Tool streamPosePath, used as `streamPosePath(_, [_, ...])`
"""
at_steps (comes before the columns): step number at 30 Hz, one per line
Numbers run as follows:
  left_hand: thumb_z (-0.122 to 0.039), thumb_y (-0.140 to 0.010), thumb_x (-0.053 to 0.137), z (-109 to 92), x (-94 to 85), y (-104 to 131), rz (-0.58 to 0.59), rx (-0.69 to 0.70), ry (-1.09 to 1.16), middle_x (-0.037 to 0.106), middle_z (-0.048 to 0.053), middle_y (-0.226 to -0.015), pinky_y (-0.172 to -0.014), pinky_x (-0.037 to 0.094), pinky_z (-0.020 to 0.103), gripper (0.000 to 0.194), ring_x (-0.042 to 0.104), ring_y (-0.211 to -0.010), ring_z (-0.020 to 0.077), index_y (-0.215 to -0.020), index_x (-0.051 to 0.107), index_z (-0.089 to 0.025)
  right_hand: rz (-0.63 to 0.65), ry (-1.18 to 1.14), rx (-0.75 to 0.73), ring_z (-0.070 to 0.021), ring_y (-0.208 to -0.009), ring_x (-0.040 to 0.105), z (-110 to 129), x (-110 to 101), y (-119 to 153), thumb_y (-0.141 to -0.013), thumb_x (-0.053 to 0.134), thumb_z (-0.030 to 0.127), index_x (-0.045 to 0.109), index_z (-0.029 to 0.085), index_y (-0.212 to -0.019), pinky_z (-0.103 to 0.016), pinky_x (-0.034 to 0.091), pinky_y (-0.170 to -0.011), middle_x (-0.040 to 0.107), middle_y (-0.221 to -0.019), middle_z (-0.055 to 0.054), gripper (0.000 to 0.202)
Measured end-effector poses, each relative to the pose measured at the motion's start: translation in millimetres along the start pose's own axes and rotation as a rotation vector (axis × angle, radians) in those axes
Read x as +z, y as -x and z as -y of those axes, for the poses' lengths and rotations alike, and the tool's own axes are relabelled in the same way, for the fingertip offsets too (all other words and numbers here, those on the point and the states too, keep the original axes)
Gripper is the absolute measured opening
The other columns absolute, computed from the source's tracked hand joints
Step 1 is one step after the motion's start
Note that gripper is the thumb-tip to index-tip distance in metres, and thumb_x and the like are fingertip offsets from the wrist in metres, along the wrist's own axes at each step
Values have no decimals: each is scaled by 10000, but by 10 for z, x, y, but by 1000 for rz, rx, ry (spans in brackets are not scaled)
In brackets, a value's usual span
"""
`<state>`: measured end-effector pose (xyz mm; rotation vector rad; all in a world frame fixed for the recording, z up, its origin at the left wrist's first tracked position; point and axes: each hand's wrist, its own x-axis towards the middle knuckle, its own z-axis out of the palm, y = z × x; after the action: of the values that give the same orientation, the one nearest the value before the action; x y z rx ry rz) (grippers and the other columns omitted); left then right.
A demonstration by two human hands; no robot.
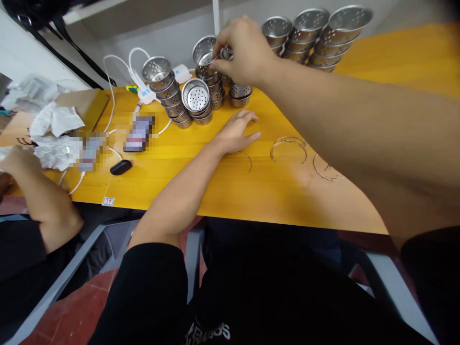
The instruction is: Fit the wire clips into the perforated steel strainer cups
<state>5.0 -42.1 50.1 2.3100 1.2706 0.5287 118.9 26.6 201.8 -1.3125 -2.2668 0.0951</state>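
Most likely a shared workshop or workroom — a long yellow table (pixel 258 196) bears a numbered sticker (pixel 108 201) at its edge and several stacks of perforated metal cups (pixel 171 99). Another person (pixel 41 196) sits alongside, at the far left, near crumpled plastic wrapping (pixel 53 151) — grey chair arms (pixel 398 287) and red floor tiles (pixel 82 306) show below.

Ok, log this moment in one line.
right hand: at rim of metal cup | left hand: open, at table | curved wires: on table, right of left hand
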Motion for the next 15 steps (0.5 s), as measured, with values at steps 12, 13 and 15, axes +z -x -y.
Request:
streamPosePath(12, [-326,-1090,835,38,15,-32,10,31,-33,696,211,-1827,-1615,455,541,518,663,-1790,362,-1581,742,-189,56,45,30,-450,-1703,646,56,129,28,-1244,919,324,911,132,-1570,-594,491,-1454,746,-1728,-204,378])
streamPosePath(13, [-324,-1087,837,43,18,-28,6,33,-26,697,206,-1826,-1615,455,540,512,661,-1793,361,-1574,745,-193,56,39,30,-450,-1706,642,46,132,38,-1239,924,321,896,132,-1592,-593,489,-1455,740,-1735,-203,402])
streamPosePath(15, [-318,-1079,843,45,19,-17,0,29,-8,695,197,-1831,-1618,449,533,506,650,-1807,361,-1562,751,-200,57,23,24,-436,-1730,622,19,124,75,-1225,942,316,840,143,-1682,-572,474,-1469,716,-1766,-193,499])
